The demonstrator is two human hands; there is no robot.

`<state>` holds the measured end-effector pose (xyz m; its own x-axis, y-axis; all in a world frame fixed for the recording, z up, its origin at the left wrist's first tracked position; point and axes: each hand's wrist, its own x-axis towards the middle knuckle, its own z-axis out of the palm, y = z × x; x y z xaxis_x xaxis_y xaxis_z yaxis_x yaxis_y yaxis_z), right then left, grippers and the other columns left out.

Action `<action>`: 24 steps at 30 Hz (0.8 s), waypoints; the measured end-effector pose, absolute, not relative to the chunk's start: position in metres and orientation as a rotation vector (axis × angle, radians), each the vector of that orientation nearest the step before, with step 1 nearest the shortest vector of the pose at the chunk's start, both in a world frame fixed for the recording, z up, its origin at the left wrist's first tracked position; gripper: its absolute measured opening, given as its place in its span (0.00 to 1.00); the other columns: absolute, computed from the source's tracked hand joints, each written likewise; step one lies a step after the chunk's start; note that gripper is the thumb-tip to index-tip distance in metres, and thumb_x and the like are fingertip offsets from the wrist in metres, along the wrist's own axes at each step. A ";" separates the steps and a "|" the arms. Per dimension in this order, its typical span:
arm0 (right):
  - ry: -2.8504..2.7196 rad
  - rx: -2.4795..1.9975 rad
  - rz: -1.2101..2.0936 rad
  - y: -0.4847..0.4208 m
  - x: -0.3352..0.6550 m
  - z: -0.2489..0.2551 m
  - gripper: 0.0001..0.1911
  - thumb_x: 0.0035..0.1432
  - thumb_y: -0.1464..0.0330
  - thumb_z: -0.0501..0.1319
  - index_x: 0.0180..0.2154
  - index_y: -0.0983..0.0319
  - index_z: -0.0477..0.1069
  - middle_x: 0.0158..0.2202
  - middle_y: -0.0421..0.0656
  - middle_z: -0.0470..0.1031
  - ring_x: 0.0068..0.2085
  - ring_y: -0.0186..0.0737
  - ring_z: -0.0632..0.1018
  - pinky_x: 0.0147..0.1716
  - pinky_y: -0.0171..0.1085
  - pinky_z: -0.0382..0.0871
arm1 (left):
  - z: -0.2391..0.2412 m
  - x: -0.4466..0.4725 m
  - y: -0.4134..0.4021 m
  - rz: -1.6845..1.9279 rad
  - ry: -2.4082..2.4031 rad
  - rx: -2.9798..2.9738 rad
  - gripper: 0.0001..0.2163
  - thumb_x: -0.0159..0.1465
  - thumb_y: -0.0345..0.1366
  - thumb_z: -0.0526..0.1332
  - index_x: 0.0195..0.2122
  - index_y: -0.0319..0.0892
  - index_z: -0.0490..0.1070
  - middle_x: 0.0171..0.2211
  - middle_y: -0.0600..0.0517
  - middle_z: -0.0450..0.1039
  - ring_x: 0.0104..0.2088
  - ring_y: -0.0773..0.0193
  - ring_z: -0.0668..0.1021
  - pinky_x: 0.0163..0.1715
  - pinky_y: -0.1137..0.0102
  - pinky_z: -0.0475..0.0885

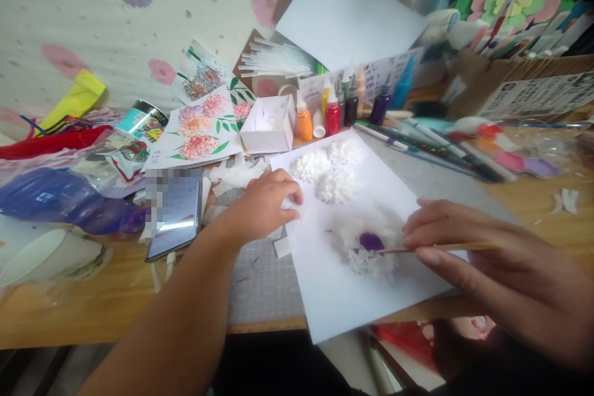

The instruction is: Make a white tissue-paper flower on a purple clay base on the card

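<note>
A thin wooden stick [450, 247] is pinched between the thumb and fingers of my right hand [505, 260]. Its tip reaches a purple patch [371, 242] at the centre of a ring of ruffled white paper [392, 263]. That ring lies on a large white sheet [320, 297]. Farther up the sheet are white ruffled paper clusters [336, 185]. At the sheet's left edge is my left hand [269, 204], fingers curled and thumb apart from them. A small white paper piece [284, 246] lies just below it.
Paint bottles [333, 114] stand behind the sheet, beside a white box [266, 127] and flower pictures [199, 127]. A phone [179, 213] and a paper cup [46, 257] are at left. Pens [417, 139] lie at right, near a cardboard box [533, 93].
</note>
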<state>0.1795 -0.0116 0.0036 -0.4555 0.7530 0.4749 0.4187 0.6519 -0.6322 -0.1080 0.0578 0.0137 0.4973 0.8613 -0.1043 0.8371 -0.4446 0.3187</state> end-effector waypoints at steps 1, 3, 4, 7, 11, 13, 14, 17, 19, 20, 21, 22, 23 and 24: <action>-2.107 -0.907 0.557 -0.012 0.180 0.004 0.07 0.61 0.70 0.58 0.41 0.53 0.69 0.39 0.39 0.74 0.46 0.42 0.74 0.36 0.37 0.73 | 0.015 -0.107 0.057 0.092 1.434 2.413 0.04 0.58 0.36 0.59 0.33 0.44 0.71 0.40 0.51 0.67 0.45 0.57 0.68 0.48 0.62 0.62; -2.112 -0.904 0.558 -0.012 0.181 0.004 0.07 0.60 0.69 0.58 0.40 0.53 0.70 0.38 0.39 0.75 0.45 0.42 0.74 0.36 0.37 0.74 | 0.017 -0.105 0.057 0.064 1.448 2.407 0.03 0.58 0.34 0.58 0.28 0.43 0.70 0.39 0.52 0.68 0.44 0.58 0.68 0.47 0.61 0.61; -2.115 -0.908 0.562 -0.012 0.182 0.004 0.07 0.60 0.69 0.58 0.40 0.53 0.70 0.38 0.39 0.75 0.45 0.42 0.74 0.35 0.37 0.74 | 0.019 -0.105 0.056 0.057 1.443 2.407 0.04 0.58 0.34 0.57 0.27 0.42 0.69 0.38 0.52 0.69 0.43 0.58 0.69 0.46 0.61 0.61; -2.094 -0.921 0.572 -0.012 0.182 0.006 0.06 0.60 0.69 0.58 0.40 0.53 0.71 0.38 0.40 0.75 0.45 0.43 0.75 0.34 0.36 0.74 | 0.023 -0.105 0.055 0.100 1.411 2.390 0.04 0.58 0.35 0.56 0.28 0.42 0.68 0.35 0.53 0.70 0.40 0.60 0.70 0.44 0.63 0.62; -2.072 -0.916 0.605 -0.011 0.179 0.006 0.06 0.59 0.71 0.59 0.38 0.55 0.72 0.37 0.41 0.75 0.43 0.42 0.76 0.34 0.35 0.74 | 0.027 -0.106 0.053 0.155 1.465 2.282 0.05 0.58 0.37 0.56 0.29 0.43 0.66 0.31 0.55 0.71 0.33 0.64 0.71 0.34 0.69 0.64; -2.072 -0.903 0.616 -0.010 0.177 0.004 0.06 0.59 0.71 0.60 0.38 0.56 0.73 0.37 0.42 0.75 0.42 0.42 0.76 0.35 0.36 0.74 | 0.027 -0.107 0.052 0.166 1.493 2.264 0.06 0.58 0.38 0.57 0.27 0.43 0.65 0.28 0.56 0.69 0.30 0.66 0.70 0.31 0.70 0.63; -2.071 -0.901 0.621 -0.010 0.175 0.003 0.06 0.59 0.71 0.61 0.39 0.57 0.74 0.37 0.43 0.75 0.41 0.41 0.76 0.35 0.36 0.73 | 0.027 -0.108 0.052 0.177 1.497 2.263 0.06 0.58 0.38 0.58 0.27 0.43 0.65 0.28 0.56 0.69 0.29 0.66 0.70 0.31 0.70 0.62; -2.078 -0.918 0.649 -0.010 0.172 0.001 0.06 0.58 0.71 0.61 0.39 0.58 0.74 0.37 0.44 0.74 0.39 0.39 0.76 0.36 0.35 0.72 | 0.027 -0.109 0.051 0.271 1.494 2.237 0.06 0.56 0.38 0.60 0.32 0.44 0.66 0.31 0.56 0.70 0.32 0.65 0.71 0.34 0.70 0.64; -2.098 -0.911 0.681 -0.010 0.171 0.000 0.07 0.58 0.73 0.60 0.38 0.58 0.75 0.37 0.43 0.73 0.39 0.37 0.75 0.36 0.35 0.70 | 0.029 -0.108 0.050 0.352 1.483 2.201 0.09 0.56 0.39 0.61 0.38 0.45 0.68 0.36 0.55 0.71 0.36 0.63 0.72 0.37 0.69 0.65; -2.107 -0.900 0.698 -0.010 0.170 0.001 0.07 0.58 0.73 0.60 0.38 0.58 0.74 0.37 0.43 0.73 0.39 0.37 0.75 0.36 0.35 0.70 | 0.030 -0.107 0.049 0.385 1.468 2.185 0.12 0.56 0.39 0.62 0.41 0.46 0.68 0.39 0.54 0.71 0.38 0.63 0.72 0.39 0.69 0.66; -2.114 -0.886 0.714 -0.011 0.170 0.001 0.07 0.59 0.73 0.60 0.37 0.58 0.74 0.37 0.43 0.73 0.40 0.37 0.74 0.37 0.35 0.69 | 0.031 -0.106 0.047 0.414 1.439 2.169 0.13 0.56 0.39 0.62 0.42 0.47 0.69 0.40 0.54 0.71 0.39 0.62 0.72 0.40 0.69 0.66; -2.118 -0.871 0.728 -0.011 0.171 0.001 0.07 0.59 0.73 0.59 0.37 0.58 0.74 0.37 0.43 0.73 0.40 0.37 0.74 0.37 0.35 0.69 | 0.032 -0.103 0.045 0.437 1.398 2.153 0.13 0.56 0.38 0.63 0.43 0.48 0.69 0.40 0.54 0.71 0.39 0.63 0.72 0.40 0.69 0.66; -2.121 -0.862 0.741 -0.011 0.171 0.001 0.07 0.59 0.73 0.59 0.37 0.59 0.74 0.38 0.43 0.73 0.41 0.37 0.74 0.38 0.35 0.68 | 0.033 -0.099 0.042 0.461 1.349 2.134 0.12 0.56 0.37 0.63 0.42 0.48 0.70 0.39 0.55 0.71 0.38 0.63 0.72 0.40 0.69 0.67; -2.125 -0.855 0.751 -0.011 0.171 0.000 0.06 0.59 0.72 0.59 0.37 0.59 0.75 0.38 0.43 0.72 0.41 0.37 0.73 0.39 0.35 0.67 | 0.033 -0.095 0.040 0.479 1.294 2.108 0.11 0.56 0.36 0.63 0.41 0.47 0.70 0.38 0.55 0.72 0.37 0.64 0.72 0.40 0.70 0.67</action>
<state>0.1714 -0.0107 0.0003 -0.5249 0.7536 0.3958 0.3373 0.6110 -0.7162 -0.0951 0.0396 0.0331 0.4562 0.8898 -0.0113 0.6683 -0.3342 0.6647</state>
